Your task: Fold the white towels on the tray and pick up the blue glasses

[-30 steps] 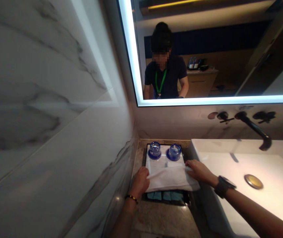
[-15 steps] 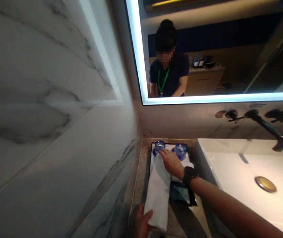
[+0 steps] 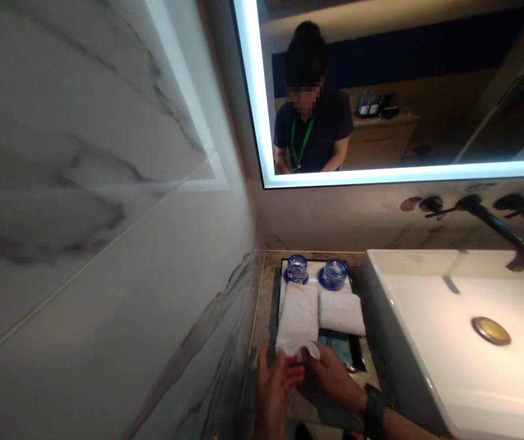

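Note:
A long folded white towel (image 3: pixel 299 311) lies lengthwise along the left side of a dark-rimmed tray (image 3: pixel 361 362). Both my hands are at its near end, where the cloth is bunched up. My right hand (image 3: pixel 332 376), with a dark watch on the wrist, pinches a raised corner of it. Curled round the same end from the left is my left hand (image 3: pixel 273 382), its fingertips partly hidden. A second, shorter folded white towel (image 3: pixel 342 313) sits to the right on the tray. Beyond them stand two upturned blue glasses, a left glass (image 3: pixel 297 269) and a right glass (image 3: pixel 334 275).
A white basin (image 3: pixel 436 305) with a brass drain (image 3: pixel 491 330) is on the right, below a black wall tap (image 3: pixel 495 226). The marble wall (image 3: pixel 106 275) closes in on the left. A lit mirror (image 3: pixel 403 140) shows a person's reflection.
The towel's far end has come down onto the tray, short of the glasses. My right hand has moved back from that end to join my left at the near end.

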`<state>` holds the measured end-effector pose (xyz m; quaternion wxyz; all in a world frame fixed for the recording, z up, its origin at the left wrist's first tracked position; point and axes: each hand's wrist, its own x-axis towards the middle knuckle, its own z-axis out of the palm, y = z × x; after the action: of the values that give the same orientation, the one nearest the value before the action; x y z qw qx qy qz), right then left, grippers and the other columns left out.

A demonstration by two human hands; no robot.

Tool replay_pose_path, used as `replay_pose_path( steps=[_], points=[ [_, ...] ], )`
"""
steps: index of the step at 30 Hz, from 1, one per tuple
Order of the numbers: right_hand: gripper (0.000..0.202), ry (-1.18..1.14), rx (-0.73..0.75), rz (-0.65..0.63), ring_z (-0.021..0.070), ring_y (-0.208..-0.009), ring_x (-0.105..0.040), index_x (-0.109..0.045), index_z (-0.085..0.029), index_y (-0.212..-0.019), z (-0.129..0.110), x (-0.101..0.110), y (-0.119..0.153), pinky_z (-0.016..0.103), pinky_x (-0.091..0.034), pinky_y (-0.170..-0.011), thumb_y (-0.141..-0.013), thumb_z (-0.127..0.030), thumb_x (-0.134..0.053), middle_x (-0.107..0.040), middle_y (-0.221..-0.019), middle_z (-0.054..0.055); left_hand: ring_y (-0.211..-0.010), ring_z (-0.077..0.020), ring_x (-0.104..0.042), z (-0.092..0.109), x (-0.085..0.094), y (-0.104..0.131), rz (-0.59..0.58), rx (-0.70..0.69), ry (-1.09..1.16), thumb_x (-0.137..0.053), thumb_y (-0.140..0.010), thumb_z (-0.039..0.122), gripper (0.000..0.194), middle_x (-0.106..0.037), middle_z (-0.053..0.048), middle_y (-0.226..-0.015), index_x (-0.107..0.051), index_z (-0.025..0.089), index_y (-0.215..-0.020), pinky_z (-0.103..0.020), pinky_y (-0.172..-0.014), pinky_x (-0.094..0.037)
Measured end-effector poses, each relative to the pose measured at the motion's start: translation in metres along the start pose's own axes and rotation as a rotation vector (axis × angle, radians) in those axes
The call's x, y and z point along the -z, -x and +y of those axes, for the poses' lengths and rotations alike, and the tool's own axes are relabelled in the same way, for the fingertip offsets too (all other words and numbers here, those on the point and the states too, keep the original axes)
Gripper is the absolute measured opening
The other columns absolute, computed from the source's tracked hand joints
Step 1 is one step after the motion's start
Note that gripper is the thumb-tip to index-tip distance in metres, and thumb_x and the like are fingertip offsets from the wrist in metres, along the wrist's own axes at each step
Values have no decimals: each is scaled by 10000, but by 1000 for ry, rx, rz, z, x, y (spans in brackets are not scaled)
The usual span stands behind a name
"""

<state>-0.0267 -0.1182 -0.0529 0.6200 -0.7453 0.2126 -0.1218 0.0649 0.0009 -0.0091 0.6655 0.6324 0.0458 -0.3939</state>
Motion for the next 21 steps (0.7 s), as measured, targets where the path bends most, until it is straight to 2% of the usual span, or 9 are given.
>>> replay_pose_path(
  steps=[2, 4, 5, 7, 9, 13, 17, 19, 21],
  points=[
    [534, -52, -83, 38, 265, -903, -633, -665, -104, -960, 2, 4, -18, 370, -505, -813, -920, -542, -362, -698, -945, 129, -818, -245, -708, -2, 1, -4, -37, -237, -290, -566, -859, 348, 670, -705, -155, -983, -291, 119, -1425, -375, -757, -593],
    [575, -86, -159, 73, 285, -917, -624, -663, -99, -914, 6, 9, -32, 367, -497, -799, -865, -613, -408, -696, -943, 142, -987, -240, -680, -10, 6, -11, -82, -611, -690, -524, -873, 260, 461, -686, -143, -1106, -485, 146, -1318, -371, -869, -577],
    [576, -91, -195, 96, 293, -920, -618, -659, -99, -891, 9, 11, -38, 374, -490, -800, -841, -624, -429, -693, -940, 154, -1094, -235, -640, -15, 9, -16, -115, -827, -902, -483, -882, 198, 409, -663, -125, -1185, -532, 168, -1287, -373, -933, -554],
    [543, -89, -262, 138, 298, -898, -612, -647, -105, -823, 13, 15, -46, 389, -477, -805, -794, -625, -490, -687, -907, 173, -1257, -227, -532, -22, 13, -27, -144, -1213, -1274, -381, -861, 55, 512, -580, -83, -1340, -503, 192, -1339, -401, -1020, -507],
    [496, -102, -324, 159, 284, -866, -615, -630, -116, -773, 14, 15, -51, 389, -478, -796, -761, -604, -546, -683, -860, 172, -1342, -224, -438, -25, 14, -40, -116, -1429, -1542, -323, -797, -43, 654, -490, -66, -1438, -418, 164, -1411, -421, -1058, -477],
    [486, -176, -422, 179, 249, -924, -626, -618, -96, -903, 10, 10, -54, 331, -507, -753, -822, -559, -496, -678, -937, 166, -1373, -208, -392, -19, 13, -67, -71, -1542, -1775, -309, -794, -65, 651, -455, -49, -1468, -422, 135, -1403, -417, -1093, -439],
    [611, -152, -481, 197, 255, -864, -645, -582, -57, -1046, 4, 9, -52, 337, -519, -635, -926, -549, -240, -664, -970, 204, -1287, -215, -495, -13, 12, -83, -111, -1529, -1752, -333, -868, -14, 518, -581, -49, -1344, -514, 152, -1324, -439, -1093, -428],
    [595, -54, -448, 217, 291, -832, -636, -599, -31, -994, -1, 13, -48, 396, -516, -688, -913, -520, -270, -655, -913, 230, -1218, -218, -549, -7, 8, -83, -179, -1474, -1720, -384, -894, 33, 436, -633, -55, -1260, -560, 158, -1272, -437, -1093, -423],
    [536, 74, -352, 264, 333, -913, -609, -592, 4, -1051, -7, 19, -40, 473, -470, -849, -877, -449, -364, -637, -962, 254, -1184, -224, -564, 2, 0, -78, -270, -1367, -1724, -435, -895, 68, 371, -654, -60, -1202, -598, 159, -1215, -447, -1121, -386]
  ],
)
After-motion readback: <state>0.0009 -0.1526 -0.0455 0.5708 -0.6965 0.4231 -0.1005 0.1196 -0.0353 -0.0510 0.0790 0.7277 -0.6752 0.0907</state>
